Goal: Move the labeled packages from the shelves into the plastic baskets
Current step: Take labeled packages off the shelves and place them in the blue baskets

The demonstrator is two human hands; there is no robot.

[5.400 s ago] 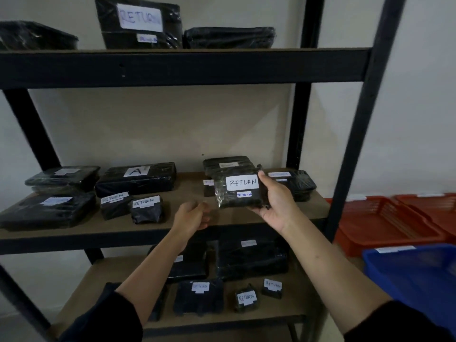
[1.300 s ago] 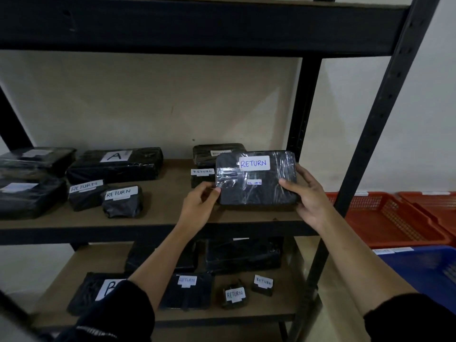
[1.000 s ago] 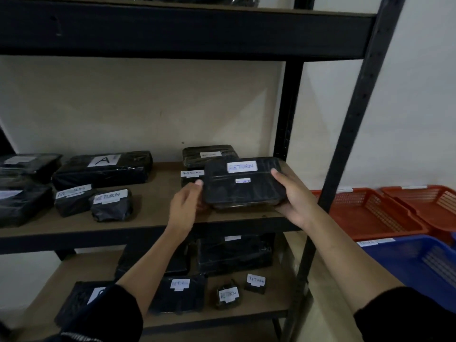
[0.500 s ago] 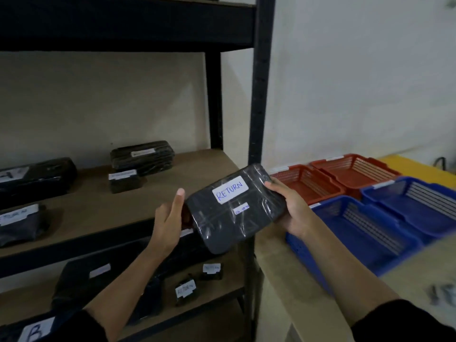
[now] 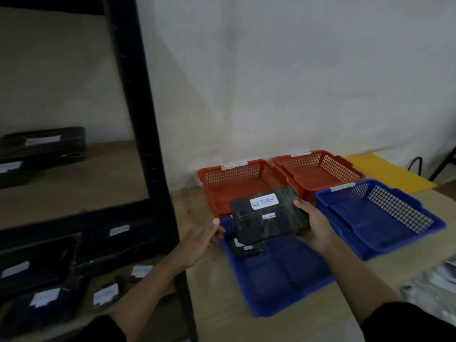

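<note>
My right hand point(image 5: 317, 224) alone clamps the RETURN package point(image 5: 267, 214) over the near blue basket point(image 5: 283, 280); my left hand point(image 5: 201, 239) hangs open beside it. I judge that slick wrap could slip and fall onto the small package point(image 5: 243, 249) there

Dim indoor light, deep shadow left of the left hand point(image 5: 201, 239), motion blur smearing the edges.

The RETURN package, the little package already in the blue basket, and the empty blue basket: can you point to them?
RETURN package point(image 5: 265, 219), head view, black wrap below its label.
Little package point(image 5: 244, 250), head view, its visible top.
Empty blue basket point(image 5: 385, 224), head view, bare floor.
</note>
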